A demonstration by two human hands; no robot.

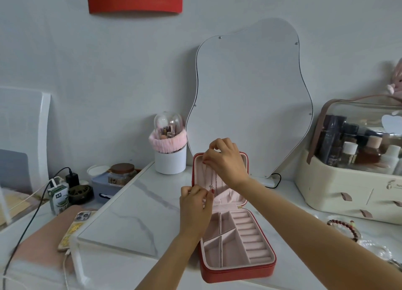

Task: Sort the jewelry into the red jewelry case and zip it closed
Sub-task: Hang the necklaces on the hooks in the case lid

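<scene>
Red jewelry case (237, 272) sits open on the marble table (134, 207), lid upright, and you've got a thin necklace (212, 186) strung down the lid: right hand (224, 159) pinching its top end at the hooks, left hand (195, 202) pinching the lower end by the pendant. I'd say the risk is that chain slipping off its hook or snagging the lid pocket if you let go early. Also, the beaded bracelet (343, 230) off to your right isn't packed yet, so don't zip up.

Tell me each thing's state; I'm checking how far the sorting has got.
red jewelry case: open, unzipped, lid upright.
necklace: thin chain hanging inside the lid, held at both ends.
left hand: pinching the chain's lower end.
right hand: pinching at the lid's top edge.
beaded bracelet: on the table, outside the case.
</scene>
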